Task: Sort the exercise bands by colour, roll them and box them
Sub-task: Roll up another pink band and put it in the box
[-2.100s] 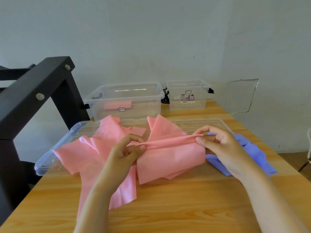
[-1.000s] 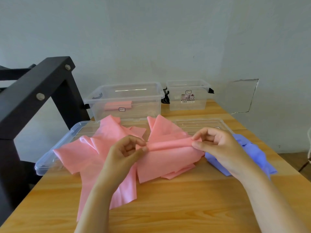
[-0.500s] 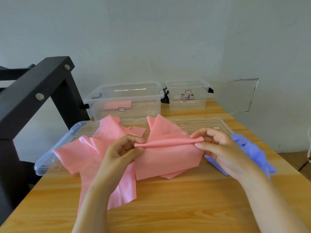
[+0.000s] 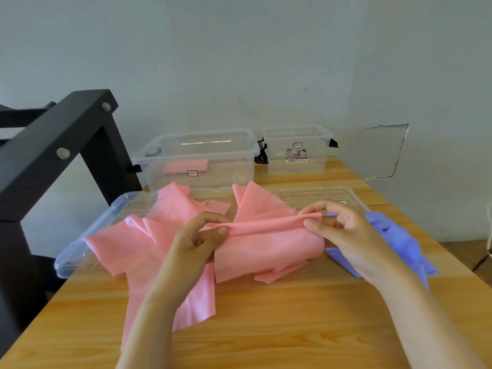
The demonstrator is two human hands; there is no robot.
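Pink band, rolled edge pinched by left hand and right hand, purple band partly hidden

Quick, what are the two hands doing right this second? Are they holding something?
Left hand: closed, pinching the left end of the rolled edge of the pink band.
Right hand: closed, pinching the right end of that same roll.

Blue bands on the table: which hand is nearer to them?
Right. The right hand is just in front of the blue bands; the left hand grips the pink band farther left.
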